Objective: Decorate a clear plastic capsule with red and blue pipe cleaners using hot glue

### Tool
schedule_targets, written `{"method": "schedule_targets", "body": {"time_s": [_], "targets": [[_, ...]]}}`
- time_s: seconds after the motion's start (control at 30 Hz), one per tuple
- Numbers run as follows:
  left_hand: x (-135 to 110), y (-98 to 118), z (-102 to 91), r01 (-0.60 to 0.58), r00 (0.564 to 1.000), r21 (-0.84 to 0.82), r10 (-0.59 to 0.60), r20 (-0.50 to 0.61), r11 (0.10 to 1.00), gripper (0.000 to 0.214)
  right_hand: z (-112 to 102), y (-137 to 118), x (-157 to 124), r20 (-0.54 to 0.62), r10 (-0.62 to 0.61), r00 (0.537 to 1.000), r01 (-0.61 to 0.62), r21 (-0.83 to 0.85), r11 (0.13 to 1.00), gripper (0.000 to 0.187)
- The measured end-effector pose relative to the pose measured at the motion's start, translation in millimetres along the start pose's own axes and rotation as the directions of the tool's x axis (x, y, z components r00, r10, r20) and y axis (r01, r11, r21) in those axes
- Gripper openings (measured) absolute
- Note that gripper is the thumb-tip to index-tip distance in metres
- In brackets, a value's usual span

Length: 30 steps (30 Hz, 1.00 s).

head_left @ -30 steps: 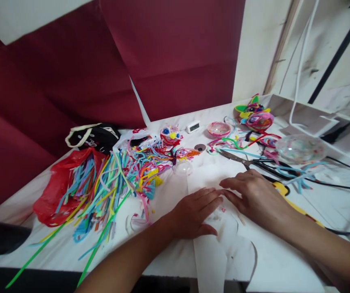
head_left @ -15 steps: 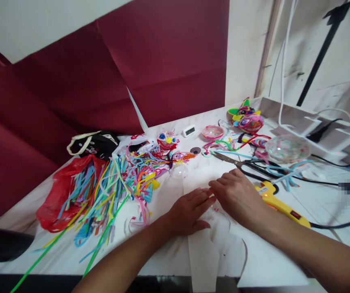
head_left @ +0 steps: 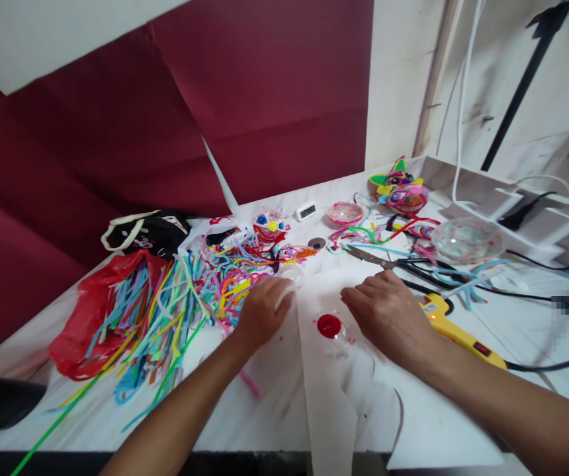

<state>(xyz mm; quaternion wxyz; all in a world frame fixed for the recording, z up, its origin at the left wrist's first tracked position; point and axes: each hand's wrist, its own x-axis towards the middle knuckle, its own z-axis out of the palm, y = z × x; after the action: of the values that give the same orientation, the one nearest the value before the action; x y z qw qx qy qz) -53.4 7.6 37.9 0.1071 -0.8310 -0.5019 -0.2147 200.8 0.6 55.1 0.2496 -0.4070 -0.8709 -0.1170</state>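
Observation:
My left hand (head_left: 266, 309) is beside a small clear plastic dome (head_left: 294, 276), its thumb apart from the bent fingers and their tips at the dome's near edge. Whether they touch it cannot be made out. My right hand (head_left: 382, 311) hovers low over the table with fingers curled down; whatever lies under them is hidden. Just left of it, a round red disc (head_left: 329, 325) sits on a clear plastic piece (head_left: 337, 347). A yellow glue gun (head_left: 463, 337) lies by my right wrist, and scissors (head_left: 371, 258) lie beyond the right hand.
Many pipe cleaners (head_left: 175, 330) spill from a red plastic bag (head_left: 83, 317) at left. Decorated balls (head_left: 268, 228), a small white digital clock (head_left: 306, 211), a pink bowl (head_left: 345, 213) and a larger clear bowl (head_left: 468, 239) stand farther back. A black cable (head_left: 547, 365) trails right.
My left hand has moved left and away from my right hand, up to the clear dome. The red disc is now uncovered. My right hand has barely moved.

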Motion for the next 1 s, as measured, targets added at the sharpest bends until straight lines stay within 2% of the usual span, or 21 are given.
{"method": "schedule_targets", "body": {"time_s": [0.07,0.17,0.27,0.33,0.43,0.53,0.67,0.77,0.83,0.87,0.93,1.0], "targets": [[3.2,-24.1,-5.8,0.126,0.992,0.055,-0.124,-0.027,0.991,0.032,0.9,0.6,0.0,0.02,0.004,1.0,-0.004,0.007,1.0,0.025],[0.7,-50.7,-12.5,0.229,0.973,0.075,-0.231,0.012,0.97,0.021,2.2,0.7,-0.5,0.064,0.01,0.998,-0.012,0.026,1.0,0.024],[-6.6,-62.0,-16.2,0.297,0.954,0.028,-0.298,0.045,0.954,0.023,3.5,0.3,-0.5,0.111,0.013,0.994,-0.018,0.048,0.999,0.024],[-9.5,-65.2,-19.0,0.347,0.938,-0.035,-0.346,0.029,0.937,0.022,4.5,-0.2,0.2,0.129,0.016,0.992,-0.024,0.057,0.998,0.023],[-6.2,-70.9,-28.0,0.416,0.9,-0.181,-0.432,-0.06,0.891,0.016,5.7,-0.9,1.3,0.129,0.023,0.991,-0.031,0.063,0.998,0.023],[6.4,-76.7,-42.2,0.43,0.824,-0.385,-0.529,-0.201,0.817,0.017,5.9,-1.3,1.4,0.114,0.021,0.993,-0.029,0.068,0.997,0.023],[31.0,-68.7,-59.5,0.275,0.715,-0.669,-0.612,-0.338,0.691,0.022,5.7,0.0,0.7,0.052,0.032,0.998,-0.038,0.115,0.993,0.022],[48.6,-46.5,-66.7,0.144,0.685,-0.787,-0.634,-0.359,0.6,0.021,6.9,2.2,1.4,0.007,0.055,0.998,-0.055,0.289,0.956,0.019],[57.8,-28.9,-68.5,-0.09,0.684,-0.943,-0.668,-0.292,0.32,0.021,7.7,2.8,4.2,0.01,0.098,0.995,-0.092,0.458,0.884,0.017],[61.5,-20.8,-68.6,-0.155,0.695,-0.962,-0.668,-0.266,0.223,0.021,7.7,2.4,6.8,0.023,0.118,0.993,-0.113,0.522,0.846,0.017],[67.0,-7.4,-67.3,-0.228,0.705,-0.967,-0.667,-0.242,0.11,0.022,6.4,-0.1,15.3,0.054,0.131,0.99,-0.138,0.585,0.8,0.018],[70.3,1.6,-64.4,-0.253,0.717,-0.967,-0.664,-0.211,0.034,0.022,3.8,-4.8,29.3,0.052,0.087,0.995,-0.101,0.601,0.793,0.028]]}}
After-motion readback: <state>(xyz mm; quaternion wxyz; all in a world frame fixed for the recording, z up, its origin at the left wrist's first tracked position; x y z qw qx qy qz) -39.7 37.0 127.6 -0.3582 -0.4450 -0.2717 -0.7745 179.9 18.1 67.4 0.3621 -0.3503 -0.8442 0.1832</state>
